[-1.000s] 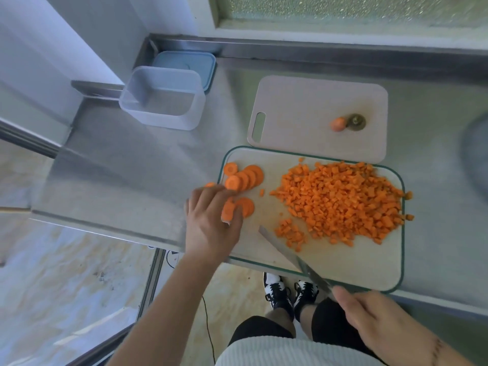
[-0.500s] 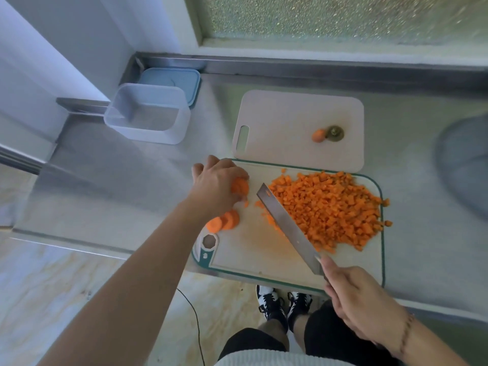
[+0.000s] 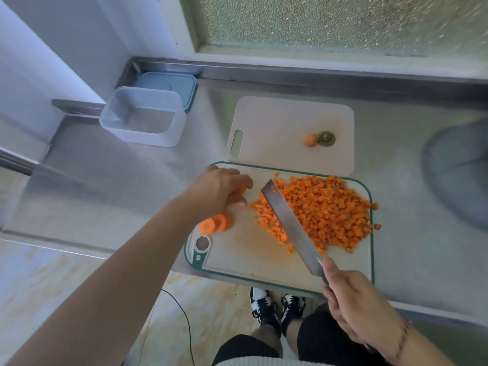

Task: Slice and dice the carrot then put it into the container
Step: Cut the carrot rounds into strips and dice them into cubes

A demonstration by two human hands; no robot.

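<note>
Though most of the carrot already lies diced, not finished yet — by the look of it, well past halfway. Heaped across the right half of the green-rimmed cutting board [image 3: 237, 262]: a broad pile of diced carrot [image 3: 324, 210], small orange cubes, a few strays at the board's right edge. Still whole as rounds: two carrot slices [image 3: 215, 223] overlapping near the board's left edge, just beside the hanging hole, plus more slices gathered under the fingers further up. Left to do, judging from this: stack and dice those last rounds, then move everything across. Standing empty at the far left of the steel counter [image 3: 111, 180], well apart from the board: the clear container [image 3: 144, 120], its blue lid [image 3: 169, 84] behind it.

Left hand [image 3: 219, 192] curled down over a small stack of slices at the board's upper left, fingertips bent round them, thumb tucked near the board — gripping, not flat. Right hand [image 3: 353, 305] wrapped round the handle of the knife [image 3: 287, 223], forefinger up by the blade's heel; blade slanting up-left along the pile's left flank, a crumb of carrot stuck near its tip. On the second, pale board [image 3: 264, 122] beyond: only the trimmed carrot ends [image 3: 319, 139].
</note>
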